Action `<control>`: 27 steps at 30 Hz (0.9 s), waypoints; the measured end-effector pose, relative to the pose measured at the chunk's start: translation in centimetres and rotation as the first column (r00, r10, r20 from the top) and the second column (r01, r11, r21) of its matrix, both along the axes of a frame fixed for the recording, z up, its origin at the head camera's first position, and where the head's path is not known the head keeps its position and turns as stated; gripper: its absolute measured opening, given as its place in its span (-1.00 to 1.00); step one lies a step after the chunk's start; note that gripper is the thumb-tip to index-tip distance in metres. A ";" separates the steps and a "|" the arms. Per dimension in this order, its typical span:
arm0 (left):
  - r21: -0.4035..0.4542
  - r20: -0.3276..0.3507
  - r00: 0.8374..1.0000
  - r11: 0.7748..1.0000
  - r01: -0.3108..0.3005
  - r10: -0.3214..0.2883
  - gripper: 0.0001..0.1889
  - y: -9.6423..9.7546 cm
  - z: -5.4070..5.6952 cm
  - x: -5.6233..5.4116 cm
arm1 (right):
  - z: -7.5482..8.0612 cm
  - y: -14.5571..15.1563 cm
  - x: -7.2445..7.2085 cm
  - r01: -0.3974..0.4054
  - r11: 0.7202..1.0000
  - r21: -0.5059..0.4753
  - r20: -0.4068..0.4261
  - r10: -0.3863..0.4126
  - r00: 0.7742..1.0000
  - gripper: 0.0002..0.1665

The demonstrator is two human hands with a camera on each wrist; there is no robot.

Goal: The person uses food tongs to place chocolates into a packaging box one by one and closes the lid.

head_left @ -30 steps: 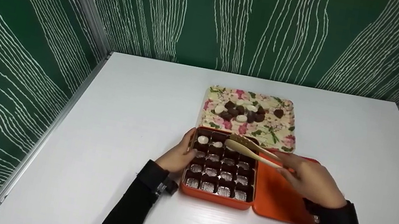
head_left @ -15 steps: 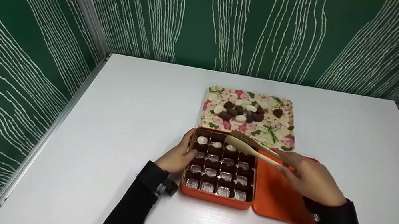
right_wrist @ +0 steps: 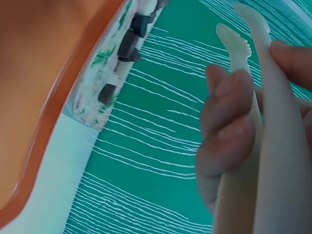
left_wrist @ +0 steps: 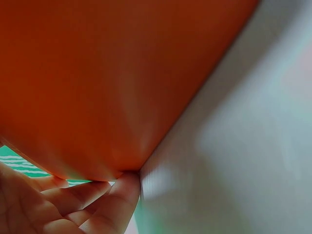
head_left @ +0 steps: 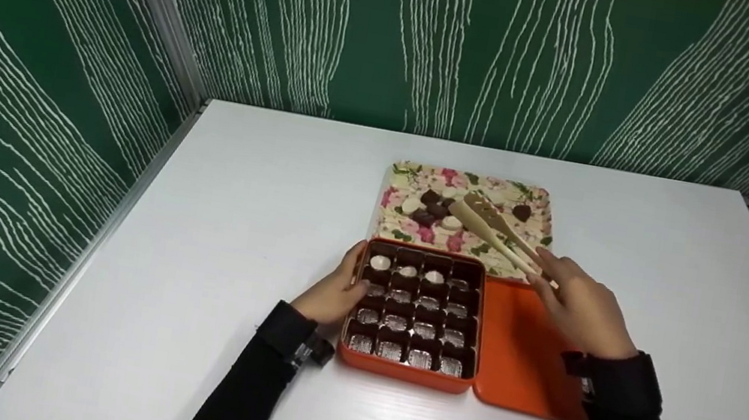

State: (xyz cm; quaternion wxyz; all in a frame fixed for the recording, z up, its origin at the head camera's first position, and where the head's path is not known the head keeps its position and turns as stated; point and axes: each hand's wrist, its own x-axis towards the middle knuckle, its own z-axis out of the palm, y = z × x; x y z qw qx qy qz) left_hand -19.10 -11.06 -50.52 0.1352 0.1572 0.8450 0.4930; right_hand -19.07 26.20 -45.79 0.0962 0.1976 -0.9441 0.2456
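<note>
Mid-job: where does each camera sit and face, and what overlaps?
Head, worn: faces forward and down at box, tray, left grip, right grip, sleeves.
Left wrist, worn: faces the box's wall; left grip's fingers show.
Right wrist, worn: faces past lid and tray; right grip holds tongs.
Head and right wrist share tray and tongs.

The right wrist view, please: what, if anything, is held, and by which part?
The right hand holds the tongs by their arms, back from the tips.

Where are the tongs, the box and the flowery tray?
Tongs (right_wrist: 282,141), right wrist view: on the nearer arm.
Box (head_left: 404,375), head view: on its front wall.
Flowery tray (head_left: 393,221), head view: on its bare left part.
</note>
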 end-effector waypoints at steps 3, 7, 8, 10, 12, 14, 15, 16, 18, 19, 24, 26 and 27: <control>-0.003 0.001 1.000 1.000 -0.001 0.001 -0.22 -0.1 -0.1 0.0 | -0.2 -0.3 -1.2 0.006 1.000 0.026 0.014 -0.007 1.000 -0.45; 0.008 -0.009 1.000 1.000 0.018 -0.018 -0.23 -0.1 -0.2 -0.1 | -0.7 -0.9 -2.6 0.003 0.996 0.088 0.039 -0.006 0.999 -0.42; 0.006 -0.010 1.000 1.000 0.021 -0.021 -0.23 -0.2 -0.2 -0.1 | -0.8 -1.1 -2.8 0.000 0.995 0.101 0.051 -0.005 0.999 -0.42; 0.017 -0.022 0.999 0.999 0.029 -0.029 -0.24 -0.2 -0.2 -0.2 | -1.0 -1.4 -3.1 -0.004 0.992 0.129 0.075 -0.006 0.997 -0.40; 0.017 -0.027 0.999 0.999 0.029 -0.029 -0.24 -0.2 -0.3 -0.2 | -1.2 -1.7 -3.2 -0.003 0.989 0.150 0.089 -0.010 0.996 -0.40; 0.011 -0.028 0.999 1.000 0.026 -0.026 -0.23 -0.1 -0.3 -0.2 | -1.4 -1.8 -3.2 0.002 0.985 0.172 0.081 -0.016 0.997 -0.41; 0.014 -0.029 0.999 1.000 0.025 -0.024 -0.23 -0.1 -0.3 -0.2 | -1.5 -1.9 -3.2 0.008 0.983 0.182 0.073 -0.022 0.997 -0.41; 0.011 -0.028 0.999 1.000 0.022 -0.022 -0.23 -0.1 -0.3 -0.2 | -1.7 -1.9 -3.2 0.015 0.982 0.189 0.063 -0.027 0.998 -0.42; 0.007 -0.026 0.999 1.000 0.018 -0.018 -0.23 0.0 -0.3 -0.2 | -1.8 -1.9 -3.1 0.029 0.979 0.203 0.044 -0.038 0.998 -0.43; 0.005 -0.024 1.000 1.000 0.015 -0.015 -0.23 0.0 -0.2 -0.2 | -1.8 -1.9 -3.1 0.035 0.977 0.210 0.038 -0.044 0.998 -0.43; 0.007 -0.023 1.000 1.000 0.011 -0.011 -0.23 0.0 -0.3 -0.2 | -1.7 -2.1 -3.2 0.037 0.968 0.248 0.039 -0.049 0.998 -0.42; 0.007 -0.022 1.000 1.000 0.009 -0.009 -0.23 0.0 -0.3 -0.1 | -1.6 -2.2 -3.2 0.024 0.965 0.262 0.050 -0.038 0.998 -0.42; 0.006 -0.022 1.000 1.000 0.010 -0.009 -0.23 0.0 -0.3 -0.1 | -1.6 -2.3 -3.2 0.014 0.964 0.265 0.058 -0.030 0.998 -0.42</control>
